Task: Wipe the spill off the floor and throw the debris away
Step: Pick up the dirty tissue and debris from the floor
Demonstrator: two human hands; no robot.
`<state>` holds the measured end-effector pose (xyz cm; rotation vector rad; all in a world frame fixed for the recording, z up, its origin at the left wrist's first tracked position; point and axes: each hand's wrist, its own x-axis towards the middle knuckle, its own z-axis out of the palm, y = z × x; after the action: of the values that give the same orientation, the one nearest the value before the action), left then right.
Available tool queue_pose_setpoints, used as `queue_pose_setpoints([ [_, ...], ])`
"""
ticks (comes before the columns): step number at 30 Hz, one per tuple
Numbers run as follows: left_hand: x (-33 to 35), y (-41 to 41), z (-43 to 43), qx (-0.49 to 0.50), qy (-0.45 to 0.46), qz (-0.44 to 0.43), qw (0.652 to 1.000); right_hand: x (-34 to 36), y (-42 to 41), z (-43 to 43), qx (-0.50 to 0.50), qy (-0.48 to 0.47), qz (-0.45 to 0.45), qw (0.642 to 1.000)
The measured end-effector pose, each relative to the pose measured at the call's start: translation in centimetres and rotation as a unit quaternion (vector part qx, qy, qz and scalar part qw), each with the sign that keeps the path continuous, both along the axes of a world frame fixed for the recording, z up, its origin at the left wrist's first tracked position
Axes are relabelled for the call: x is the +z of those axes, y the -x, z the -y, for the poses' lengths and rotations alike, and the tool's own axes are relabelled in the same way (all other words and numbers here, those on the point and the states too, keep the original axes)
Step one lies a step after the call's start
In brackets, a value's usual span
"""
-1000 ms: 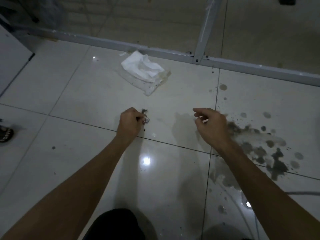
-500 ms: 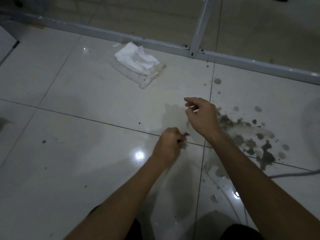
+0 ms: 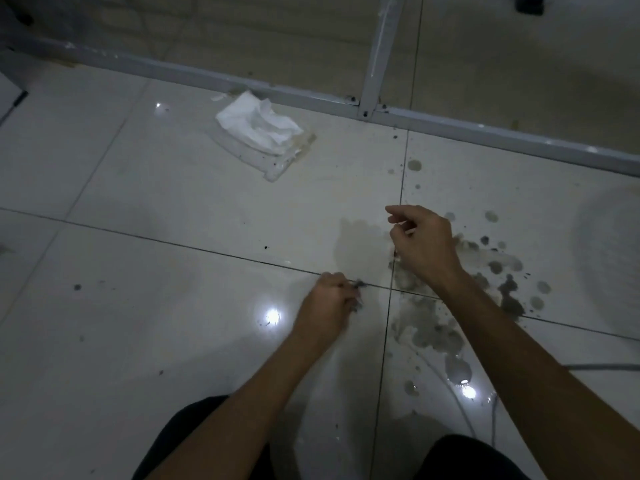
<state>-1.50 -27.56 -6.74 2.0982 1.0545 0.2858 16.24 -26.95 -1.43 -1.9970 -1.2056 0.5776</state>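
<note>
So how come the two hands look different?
The left hand is curled into a fist low by the floor, pinching small dark bits; the right hand is looser, raised over the dark spill, and what it holds is unclear. The left hand is over clean tile; the right is over the stained part. Both are bare.

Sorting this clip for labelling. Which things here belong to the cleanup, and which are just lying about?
Job: spill; tissue pack; debris pinched in left hand; right hand.
Lying about: metal frame; cable; dark object.
</note>
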Motion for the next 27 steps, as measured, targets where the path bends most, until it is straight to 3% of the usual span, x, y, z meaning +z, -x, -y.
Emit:
queue_pose_setpoints([
  [3,-0.1,2.2,-3.8,0.023,-0.063,-0.015,0.998,-0.3,0.8,-0.5,0.006,-0.007,0.001,1.0],
  [17,0.1,14.1,-13.4,0.157,-0.181,-0.029,0.971,-1.1,6.4,-2.9,0.064,-0.005,-0.016,0.998],
  [27,0.3,25.0,-13.9,0.261,-0.173,-0.134,0.94,-1.3,14.6,-4.6,0.121,-0.022,-0.065,0.99],
])
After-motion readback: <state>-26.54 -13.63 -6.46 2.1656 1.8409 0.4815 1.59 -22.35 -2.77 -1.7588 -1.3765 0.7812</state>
